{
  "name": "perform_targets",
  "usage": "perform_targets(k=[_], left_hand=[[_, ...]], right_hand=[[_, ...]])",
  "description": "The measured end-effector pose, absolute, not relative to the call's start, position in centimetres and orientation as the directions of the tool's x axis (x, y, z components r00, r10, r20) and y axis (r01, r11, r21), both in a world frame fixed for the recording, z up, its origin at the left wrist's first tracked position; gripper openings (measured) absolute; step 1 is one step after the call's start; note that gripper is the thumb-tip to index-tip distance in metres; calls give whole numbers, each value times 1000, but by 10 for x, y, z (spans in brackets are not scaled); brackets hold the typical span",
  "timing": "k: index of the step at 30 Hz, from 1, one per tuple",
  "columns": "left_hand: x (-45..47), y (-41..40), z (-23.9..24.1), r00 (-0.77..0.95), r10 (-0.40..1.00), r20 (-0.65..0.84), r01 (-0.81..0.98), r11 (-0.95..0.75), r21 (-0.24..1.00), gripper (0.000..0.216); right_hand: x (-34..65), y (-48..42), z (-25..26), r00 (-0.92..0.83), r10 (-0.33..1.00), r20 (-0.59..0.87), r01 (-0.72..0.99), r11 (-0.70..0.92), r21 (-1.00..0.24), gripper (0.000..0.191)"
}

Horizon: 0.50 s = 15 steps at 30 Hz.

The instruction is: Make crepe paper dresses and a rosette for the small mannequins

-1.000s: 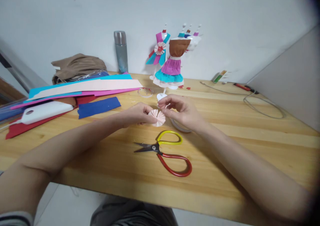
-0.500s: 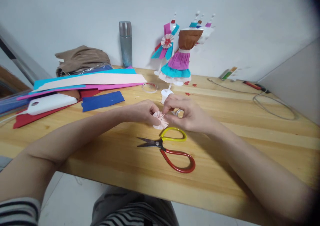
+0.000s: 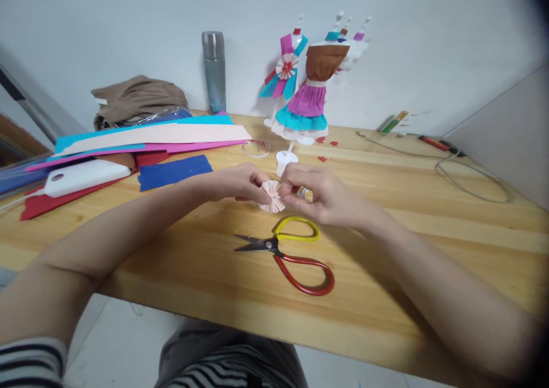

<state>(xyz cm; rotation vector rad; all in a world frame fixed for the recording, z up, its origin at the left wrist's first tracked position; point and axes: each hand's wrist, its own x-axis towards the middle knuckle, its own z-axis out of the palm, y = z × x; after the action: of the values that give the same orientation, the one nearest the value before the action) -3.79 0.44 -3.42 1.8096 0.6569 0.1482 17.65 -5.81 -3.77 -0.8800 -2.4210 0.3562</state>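
A small pink pleated paper rosette (image 3: pixel 271 197) is held just above the wooden table (image 3: pixel 386 245) between both hands. My left hand (image 3: pixel 240 183) pinches its left edge with closed fingers. My right hand (image 3: pixel 315 192) pinches its right side, fingers curled together. Directly in front of the hands lie scissors (image 3: pixel 291 253) with one yellow and one red handle, blades pointing left. Behind the hands stand a small white spool (image 3: pixel 286 159) and a clear tape ring (image 3: pixel 256 147).
Two paper-dressed mannequin stands (image 3: pixel 306 99) and a steel flask (image 3: pixel 215 70) stand at the back wall. Coloured paper sheets (image 3: pixel 146 139), a blue strip (image 3: pixel 175 171), a white case (image 3: pixel 83 177) and brown cloth (image 3: pixel 137 96) fill the left. A cable (image 3: pixel 467 173) loops at right.
Both hands have stayed pinched on the rosette, shifting it slightly and turning it. The camera view tilted down and left a little, so the objects sit higher in frame.
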Motion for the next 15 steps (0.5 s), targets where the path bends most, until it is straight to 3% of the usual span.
perform_targets(k=[7, 15], left_hand=[[-40, 8, -36, 813, 550, -194, 278, -73, 958, 38], [-38, 6, -43, 756, 625, -196, 216, 44, 975, 33]], right_hand=[[171, -60, -38, -526, 742, 416, 571, 671, -473, 12], [170, -62, -41, -496, 740, 454, 536, 672, -511, 10]])
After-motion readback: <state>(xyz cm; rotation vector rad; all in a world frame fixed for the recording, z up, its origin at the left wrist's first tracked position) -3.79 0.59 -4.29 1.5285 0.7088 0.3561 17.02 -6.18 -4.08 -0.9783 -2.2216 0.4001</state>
